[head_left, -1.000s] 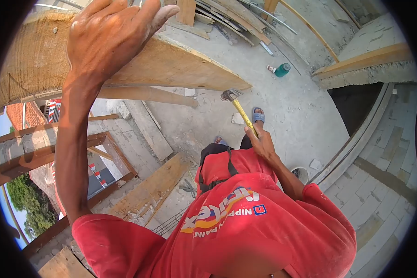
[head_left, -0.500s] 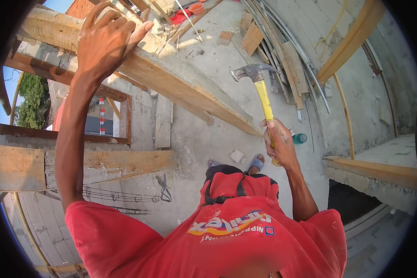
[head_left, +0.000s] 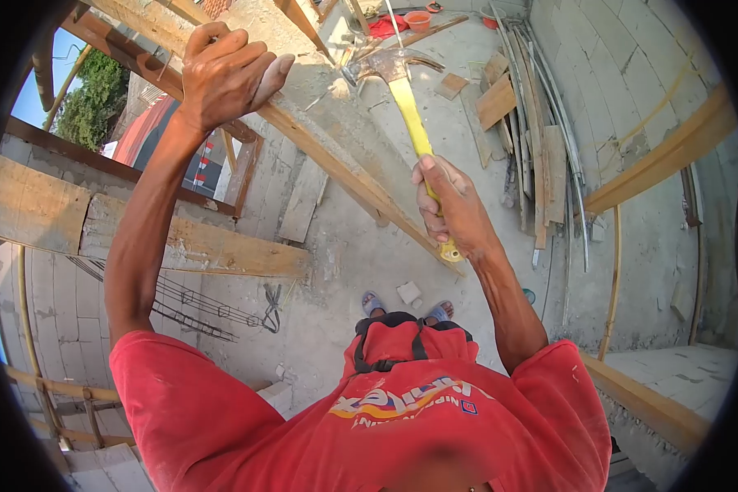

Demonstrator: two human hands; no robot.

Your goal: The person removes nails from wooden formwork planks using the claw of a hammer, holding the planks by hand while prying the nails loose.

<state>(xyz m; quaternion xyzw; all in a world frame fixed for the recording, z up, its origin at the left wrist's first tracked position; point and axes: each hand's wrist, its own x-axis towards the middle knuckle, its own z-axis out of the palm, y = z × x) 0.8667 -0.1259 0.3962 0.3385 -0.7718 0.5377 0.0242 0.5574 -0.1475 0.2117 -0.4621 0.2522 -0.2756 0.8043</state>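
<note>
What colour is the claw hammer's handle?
The hammer handle is yellow, clearest in the head view.

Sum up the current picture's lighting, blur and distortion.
Head view: dark rounded border, wide-angle distortion seeming to bow the left beam; head view: sunlight brightens the top, shade lower down; head view: blurred patch over part of the shirt, while the hammer looks fairly sharp.

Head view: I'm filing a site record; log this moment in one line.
left hand: curled at timber plank, contact unclear | right hand: gripping yellow-handled claw hammer, held out ahead
</note>
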